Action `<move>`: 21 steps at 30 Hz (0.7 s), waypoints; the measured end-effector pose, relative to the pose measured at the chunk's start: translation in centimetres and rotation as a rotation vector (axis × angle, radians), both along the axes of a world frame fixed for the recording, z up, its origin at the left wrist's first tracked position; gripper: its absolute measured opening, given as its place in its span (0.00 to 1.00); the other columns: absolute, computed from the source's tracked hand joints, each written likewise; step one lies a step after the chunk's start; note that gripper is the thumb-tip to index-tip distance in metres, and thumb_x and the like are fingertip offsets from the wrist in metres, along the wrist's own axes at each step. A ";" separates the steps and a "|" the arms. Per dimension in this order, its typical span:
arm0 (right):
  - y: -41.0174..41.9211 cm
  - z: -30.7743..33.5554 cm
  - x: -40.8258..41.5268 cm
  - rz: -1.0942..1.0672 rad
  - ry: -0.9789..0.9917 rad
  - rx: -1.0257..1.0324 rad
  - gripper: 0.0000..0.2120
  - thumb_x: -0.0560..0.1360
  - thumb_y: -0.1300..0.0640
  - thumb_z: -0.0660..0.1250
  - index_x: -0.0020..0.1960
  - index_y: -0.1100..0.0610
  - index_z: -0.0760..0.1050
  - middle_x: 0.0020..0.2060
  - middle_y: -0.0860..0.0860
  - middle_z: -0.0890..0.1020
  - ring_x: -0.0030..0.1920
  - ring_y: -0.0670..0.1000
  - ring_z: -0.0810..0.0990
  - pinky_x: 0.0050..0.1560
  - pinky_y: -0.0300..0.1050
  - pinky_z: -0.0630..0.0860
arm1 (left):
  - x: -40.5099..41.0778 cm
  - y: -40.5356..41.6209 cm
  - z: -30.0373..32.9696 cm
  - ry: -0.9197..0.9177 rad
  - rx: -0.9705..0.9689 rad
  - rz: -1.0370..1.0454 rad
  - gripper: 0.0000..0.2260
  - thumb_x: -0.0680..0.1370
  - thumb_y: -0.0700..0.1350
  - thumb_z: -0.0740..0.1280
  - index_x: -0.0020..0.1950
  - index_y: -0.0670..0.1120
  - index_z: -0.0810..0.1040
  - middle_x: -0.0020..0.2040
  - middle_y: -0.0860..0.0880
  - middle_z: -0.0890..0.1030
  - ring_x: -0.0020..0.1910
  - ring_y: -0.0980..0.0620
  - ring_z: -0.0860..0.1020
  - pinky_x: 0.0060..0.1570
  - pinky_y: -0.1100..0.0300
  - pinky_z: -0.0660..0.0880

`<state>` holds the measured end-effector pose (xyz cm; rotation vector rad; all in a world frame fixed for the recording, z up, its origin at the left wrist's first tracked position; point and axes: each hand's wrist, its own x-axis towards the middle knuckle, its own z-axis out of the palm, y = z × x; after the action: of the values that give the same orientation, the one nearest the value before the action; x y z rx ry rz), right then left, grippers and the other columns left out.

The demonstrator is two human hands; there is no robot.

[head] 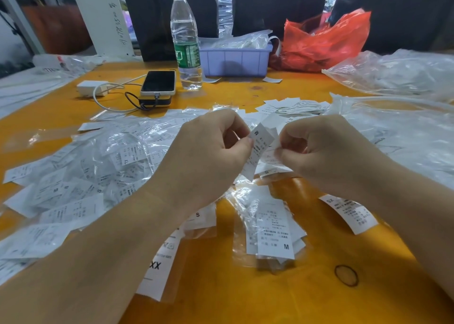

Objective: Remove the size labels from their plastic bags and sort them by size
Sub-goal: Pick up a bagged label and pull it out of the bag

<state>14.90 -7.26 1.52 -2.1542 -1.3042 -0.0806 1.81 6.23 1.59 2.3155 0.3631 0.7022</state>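
Above the orange table [245, 299], the left hand [208, 156] pinches an M size label [258, 149] between thumb and curled fingers, while the right hand [326, 151] pinches the label's other edge, where clear plastic seems to cling. Below them a stack of M labels [275, 233] lies on empty bags, an XS label [348, 212] to its right. A heap of bagged labels [86, 171] spreads on the left.

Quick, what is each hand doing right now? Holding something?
Left hand: fingers curled, pinching the white M label.
Right hand: fingers curled, pinching the other edge of the labels between the hands; whether that is the same label cannot be told.
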 end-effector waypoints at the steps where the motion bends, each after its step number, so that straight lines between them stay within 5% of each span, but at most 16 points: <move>1: 0.0 0.0 0.0 0.001 -0.009 -0.013 0.06 0.75 0.58 0.69 0.40 0.55 0.81 0.37 0.48 0.82 0.37 0.47 0.79 0.39 0.48 0.78 | 0.0 0.1 0.0 -0.005 -0.002 0.003 0.08 0.80 0.47 0.66 0.40 0.52 0.75 0.44 0.57 0.82 0.42 0.55 0.80 0.29 0.74 0.72; 10: -0.1 -0.2 0.3 -0.068 0.008 0.024 0.06 0.76 0.58 0.68 0.53 0.52 0.78 0.39 0.43 0.82 0.36 0.45 0.78 0.35 0.43 0.76 | 0.2 0.3 -0.1 -0.025 -0.001 0.026 0.06 0.80 0.48 0.65 0.43 0.55 0.73 0.40 0.60 0.82 0.40 0.59 0.81 0.31 0.73 0.74; 13: 0.0 0.0 0.3 -0.089 -0.011 0.011 0.08 0.77 0.58 0.67 0.55 0.54 0.78 0.42 0.45 0.84 0.37 0.45 0.79 0.35 0.45 0.79 | 0.1 0.3 -0.1 -0.027 -0.010 0.022 0.06 0.80 0.47 0.65 0.43 0.56 0.73 0.38 0.61 0.81 0.44 0.68 0.78 0.31 0.73 0.74; 21: 0.0 0.0 0.1 -0.108 -0.032 0.084 0.12 0.76 0.59 0.69 0.58 0.52 0.76 0.33 0.44 0.81 0.34 0.44 0.77 0.38 0.41 0.76 | 0.2 0.2 0.1 -0.016 -0.028 0.015 0.07 0.80 0.45 0.65 0.42 0.52 0.75 0.44 0.60 0.81 0.43 0.57 0.79 0.33 0.75 0.73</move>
<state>15.01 -7.27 1.56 -2.1580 -1.1804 -0.2102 1.98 6.43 1.70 2.2821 0.3807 0.7175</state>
